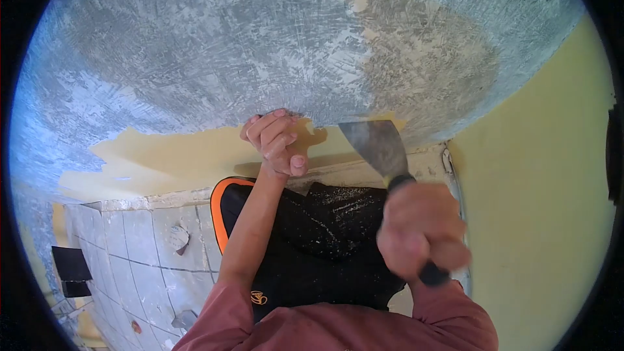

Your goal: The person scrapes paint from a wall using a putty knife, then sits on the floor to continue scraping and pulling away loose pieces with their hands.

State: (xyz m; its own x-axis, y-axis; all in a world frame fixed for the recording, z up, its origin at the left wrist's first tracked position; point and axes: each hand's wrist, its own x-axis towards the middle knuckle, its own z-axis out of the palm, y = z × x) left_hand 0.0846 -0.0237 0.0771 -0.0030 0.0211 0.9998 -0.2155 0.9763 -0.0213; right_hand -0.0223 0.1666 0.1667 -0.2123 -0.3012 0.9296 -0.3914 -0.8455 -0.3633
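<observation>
A: Background?
B: Wall under patchy grey coating (260, 39); bare yellow strip (169, 156) along its lower part.
A: Fingers?
B: Right hand (421, 227), blurred: fingers wrapped round the handle of the scraper (377, 146). Left hand (278, 142): fingers half curled, slightly parted, nothing visible in them; in front of the strip. Wall contact: can't tell.
A: Scraper?
B: Blade over the strip's upper edge, toward its right end. Contact unclear.
A: Risks?
B: My judgement: a sideways slip could send the blade along the strip into the left hand. Too steep an angle might gouge the wall. Loose flakes could fall on the speckled dark trousers (325, 273), below the strip.
</observation>
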